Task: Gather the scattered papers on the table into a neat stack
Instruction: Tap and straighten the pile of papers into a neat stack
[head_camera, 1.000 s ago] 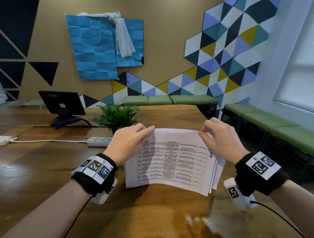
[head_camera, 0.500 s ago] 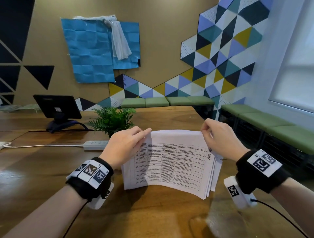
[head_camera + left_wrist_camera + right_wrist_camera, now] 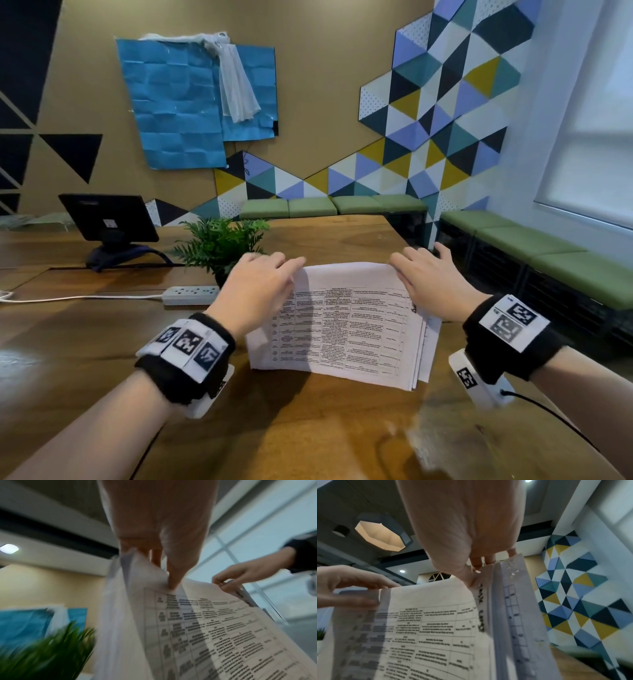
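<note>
A stack of white printed papers (image 3: pixel 346 329) stands tilted on the wooden table (image 3: pixel 85 342), its lower edge on the wood and its right-side sheets fanned out unevenly. My left hand (image 3: pixel 287 270) pinches the top left corner, thumb (image 3: pixel 173 577) on the printed face and fingers behind the papers (image 3: pixel 214 635). My right hand (image 3: pixel 407 270) pinches the top right corner the same way, thumb (image 3: pixel 469 577) on the front of the papers (image 3: pixel 428 635). The backs of the sheets are hidden.
A small green plant (image 3: pixel 219 243) stands just behind the left hand, with a white power strip (image 3: pixel 190 295) and its cable to the left. A dark monitor (image 3: pixel 108 217) sits at the far left. Green benches (image 3: pixel 548 253) run past the table's right edge.
The right hand's fingers have gone from curled to spread over the top right corner. The stack and the left hand stay about where they were.
</note>
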Demonstrator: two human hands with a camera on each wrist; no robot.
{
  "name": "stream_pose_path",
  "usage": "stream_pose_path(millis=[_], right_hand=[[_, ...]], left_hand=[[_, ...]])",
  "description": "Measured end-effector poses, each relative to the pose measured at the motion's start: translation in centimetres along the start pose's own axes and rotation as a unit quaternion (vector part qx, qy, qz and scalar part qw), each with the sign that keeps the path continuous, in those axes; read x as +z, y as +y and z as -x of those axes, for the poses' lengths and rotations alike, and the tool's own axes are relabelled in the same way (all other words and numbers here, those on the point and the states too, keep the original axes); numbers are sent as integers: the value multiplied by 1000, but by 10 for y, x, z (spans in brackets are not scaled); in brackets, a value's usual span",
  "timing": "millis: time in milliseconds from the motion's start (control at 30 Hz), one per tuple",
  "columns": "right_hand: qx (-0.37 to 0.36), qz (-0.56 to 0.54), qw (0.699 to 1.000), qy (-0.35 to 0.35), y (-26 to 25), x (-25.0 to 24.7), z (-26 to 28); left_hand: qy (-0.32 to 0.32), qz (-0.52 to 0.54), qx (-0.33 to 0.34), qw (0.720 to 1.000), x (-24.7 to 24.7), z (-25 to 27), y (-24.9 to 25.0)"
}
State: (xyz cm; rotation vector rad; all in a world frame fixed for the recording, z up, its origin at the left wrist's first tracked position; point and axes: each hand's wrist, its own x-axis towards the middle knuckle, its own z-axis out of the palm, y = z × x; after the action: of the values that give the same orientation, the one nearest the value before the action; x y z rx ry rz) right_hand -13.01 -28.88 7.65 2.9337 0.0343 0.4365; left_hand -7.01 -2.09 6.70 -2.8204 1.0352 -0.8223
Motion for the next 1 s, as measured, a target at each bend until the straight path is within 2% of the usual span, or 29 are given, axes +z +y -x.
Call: stream_pose_path(millis=[67, 133, 233, 300, 367, 433, 500, 533, 567, 600, 633, 667, 700, 733, 800, 833, 867, 900, 933, 1000], right_hand=[[-3, -16, 1000, -2, -1, 2, -4], [-5, -17, 1000, -2, -4, 2, -7], [8, -17, 1000, 23, -8, 4, -4], [32, -24, 996, 76, -12, 11, 5], [45, -16, 985, 168, -18, 21, 20], [-4, -21, 973, 232, -29, 34, 41], [-77, -55, 983, 160, -43, 47, 60], [-77, -92, 989, 87, -48, 52, 66], [-49, -137, 989, 6, -52, 56, 68], [8, -183, 981, -64, -52, 60, 68], [55, -233, 966, -94, -50, 61, 66], [100, -311, 939, -106, -47, 58, 63], [135, -419, 892, -101, -43, 54, 58], [154, -528, 830, -98, -41, 48, 52], [141, -702, 689, -113, -34, 32, 37], [139, -750, 636, -117, -29, 27, 30], [140, -778, 601, -122, -26, 22, 23], [137, -789, 585, -128, -25, 15, 17], [138, -786, 588, -132, -25, 9, 12], [151, -758, 623, -123, -26, 0, 5]], left_hand=[[-55, -50, 19, 997, -6, -19, 22], [-85, -25, 40, 995, -7, -39, 50], [-127, 32, 13, 991, -2, -62, 84], [-146, 17, -3, 989, 0, -67, 96], [-142, 3, -1, 990, 0, -68, 95], [-123, 17, -3, 992, -1, -70, 85], [-104, 64, -19, 992, -9, -75, 65], [-98, 105, -34, 989, -15, -77, 53], [-92, 159, -53, 982, -21, -78, 41], [-84, 220, -79, 969, -26, -78, 29], [-74, 283, -107, 950, -31, -77, 18], [-62, 346, -131, 927, -34, -75, 8], [-49, 409, -150, 899, -34, -72, 0], [-41, 471, -168, 865, -33, -67, -6], [-34, 575, -210, 790, -27, -57, -13], [-34, 610, -233, 756, -24, -52, -14], [-32, 635, -250, 730, -19, -47, -12], [-27, 644, -272, 715, -14, -44, -11], [-15, 646, -288, 706, -8, -42, -9], [8, 627, -312, 714, 2, -39, -5]])
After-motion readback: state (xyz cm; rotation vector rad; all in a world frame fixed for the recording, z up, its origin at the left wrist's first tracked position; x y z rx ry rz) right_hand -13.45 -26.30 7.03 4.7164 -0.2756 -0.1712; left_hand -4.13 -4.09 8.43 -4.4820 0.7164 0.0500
